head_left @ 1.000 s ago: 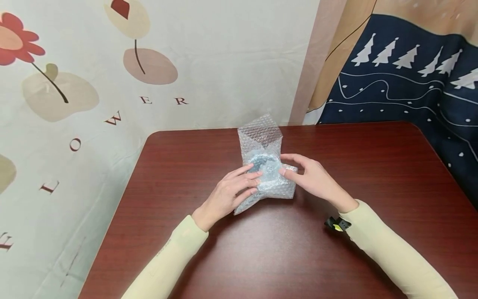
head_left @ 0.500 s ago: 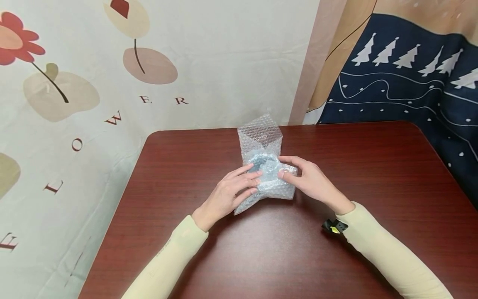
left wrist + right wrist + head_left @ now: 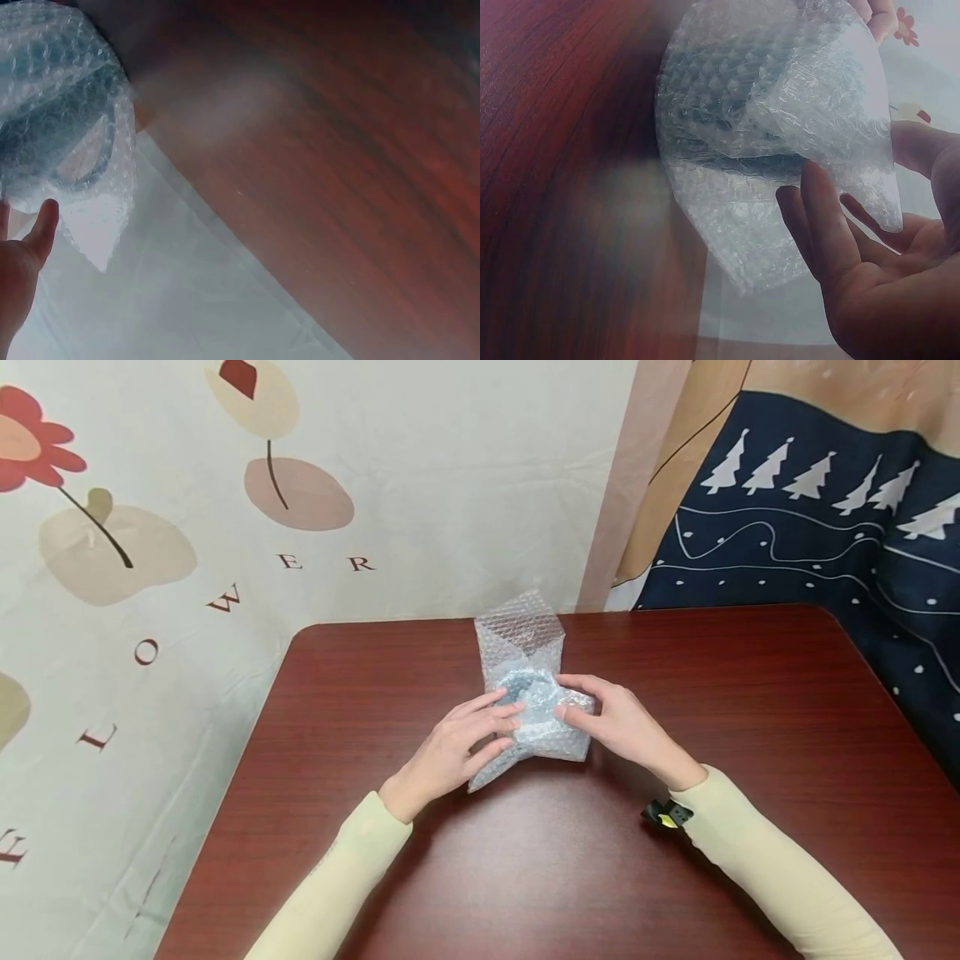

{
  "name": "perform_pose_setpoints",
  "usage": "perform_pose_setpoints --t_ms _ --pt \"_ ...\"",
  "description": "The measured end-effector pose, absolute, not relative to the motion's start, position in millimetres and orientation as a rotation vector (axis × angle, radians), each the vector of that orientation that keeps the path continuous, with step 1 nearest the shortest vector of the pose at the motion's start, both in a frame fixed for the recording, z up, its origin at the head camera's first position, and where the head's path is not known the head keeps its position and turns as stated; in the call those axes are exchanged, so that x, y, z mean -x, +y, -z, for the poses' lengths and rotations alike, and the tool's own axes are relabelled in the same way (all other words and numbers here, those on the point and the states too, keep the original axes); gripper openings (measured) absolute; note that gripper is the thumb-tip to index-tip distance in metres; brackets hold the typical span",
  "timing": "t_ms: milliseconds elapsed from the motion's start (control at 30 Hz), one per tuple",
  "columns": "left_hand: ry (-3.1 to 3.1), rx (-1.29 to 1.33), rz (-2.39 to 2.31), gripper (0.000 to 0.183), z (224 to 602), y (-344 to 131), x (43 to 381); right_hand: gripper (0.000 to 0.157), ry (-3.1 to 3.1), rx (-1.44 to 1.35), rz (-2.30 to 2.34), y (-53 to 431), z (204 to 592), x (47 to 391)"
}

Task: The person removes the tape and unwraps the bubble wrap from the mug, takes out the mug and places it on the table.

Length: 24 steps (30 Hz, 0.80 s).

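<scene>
A bluish cup (image 3: 536, 695) stands wrapped in clear bubble wrap (image 3: 519, 631) near the table's far edge, its round mouth showing through. A loop like a mug handle (image 3: 107, 154) shows under the wrap in the left wrist view. My left hand (image 3: 453, 747) rests its spread, nearly straight fingers on the near left side of the bundle. On the other side, my right hand (image 3: 630, 722) holds the wrap with bent fingers and thumb; a folded flap lies between them in the right wrist view. The cup's lower part is hidden by wrap.
The dark red wooden table (image 3: 480, 877) extends around the bundle. A pale flower-print cloth (image 3: 450, 485) hangs behind and to the left, and a navy cloth with white trees (image 3: 795, 535) at the right. A black device (image 3: 667, 814) sits at the right wrist.
My right hand has shifted slightly left and its thumb and index finger sit a little closer over the bundle's right side. The left hand and the bundle stay nearly in place.
</scene>
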<state>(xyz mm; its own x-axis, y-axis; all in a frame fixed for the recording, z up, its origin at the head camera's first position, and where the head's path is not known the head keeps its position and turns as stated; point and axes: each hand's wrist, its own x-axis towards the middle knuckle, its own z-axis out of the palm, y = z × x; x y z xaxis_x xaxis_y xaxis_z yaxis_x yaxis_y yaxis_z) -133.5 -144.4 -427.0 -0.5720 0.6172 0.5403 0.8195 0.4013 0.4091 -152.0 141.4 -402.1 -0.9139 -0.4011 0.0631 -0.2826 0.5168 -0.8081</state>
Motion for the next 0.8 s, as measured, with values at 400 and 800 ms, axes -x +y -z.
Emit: perform_pose_setpoints --t_ms 400,800 --pt "-2.347 1.183 1.156 0.042 430 -147 136 0.055 2.604 0.586 1.379 141 404 152" --pt "-2.471 0.975 1.276 0.051 426 -147 162 0.056 2.604 0.564 1.363 142 403 152"
